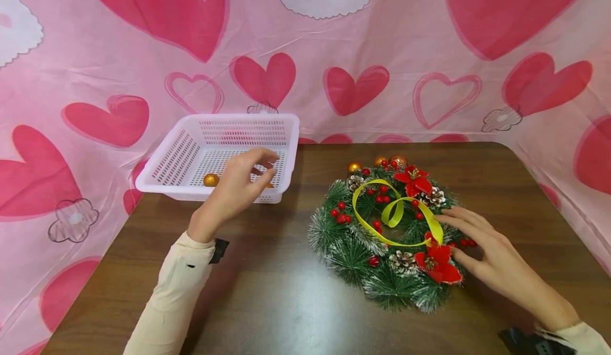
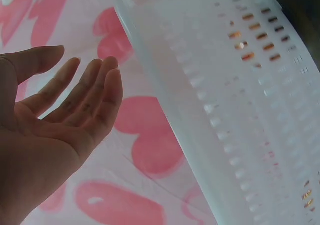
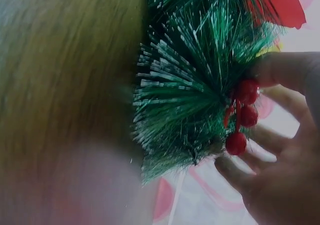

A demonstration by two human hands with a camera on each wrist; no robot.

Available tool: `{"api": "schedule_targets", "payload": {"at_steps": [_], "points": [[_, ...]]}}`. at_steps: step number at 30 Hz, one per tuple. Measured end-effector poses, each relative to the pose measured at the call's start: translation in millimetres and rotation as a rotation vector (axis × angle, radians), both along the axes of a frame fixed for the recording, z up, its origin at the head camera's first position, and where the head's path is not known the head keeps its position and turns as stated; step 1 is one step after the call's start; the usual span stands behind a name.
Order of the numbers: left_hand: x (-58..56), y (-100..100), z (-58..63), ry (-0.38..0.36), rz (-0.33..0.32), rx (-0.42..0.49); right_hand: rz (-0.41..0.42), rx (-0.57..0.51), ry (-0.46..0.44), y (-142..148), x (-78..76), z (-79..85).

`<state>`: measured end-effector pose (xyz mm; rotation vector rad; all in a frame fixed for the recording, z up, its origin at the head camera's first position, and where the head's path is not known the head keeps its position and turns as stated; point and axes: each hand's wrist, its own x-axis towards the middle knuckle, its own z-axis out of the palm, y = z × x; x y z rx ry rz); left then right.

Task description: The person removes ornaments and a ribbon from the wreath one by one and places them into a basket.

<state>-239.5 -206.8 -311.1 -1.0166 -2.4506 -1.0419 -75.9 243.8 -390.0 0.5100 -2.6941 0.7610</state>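
A green wreath with frosted tips lies on the table, bearing red flowers, pine cones and red berries. Loops of yellow ribbon lie over its middle. My right hand rests at the wreath's right edge with fingers spread, near three red berries. Above the near side of a white plastic basket, my left hand hovers with loosely bent fingers, holding nothing. A gold glitter ball sits in the basket; another is mostly hidden below the left hand.
Gold balls are at the wreath's far edge. Everything stands on a dark brown wooden table. Behind it hangs a pink cloth printed with hearts.
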Motion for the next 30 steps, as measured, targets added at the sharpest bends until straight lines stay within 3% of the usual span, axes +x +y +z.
{"api": "schedule_targets", "payload": {"at_steps": [7,21,30], "points": [[4.0,15,-4.7,0.014,-0.06,0.014,-0.087,0.093,-0.075,1,-0.3,4.8],[8.2,41,-18.4,-0.012,-0.109,-0.025,0.01,0.075,-0.072,5,-2.4,6.4],[13.8,61,-30.7,-0.102,-0.189,-0.053,0.027,0.081,-0.058,5,-2.2,6.1]]}}
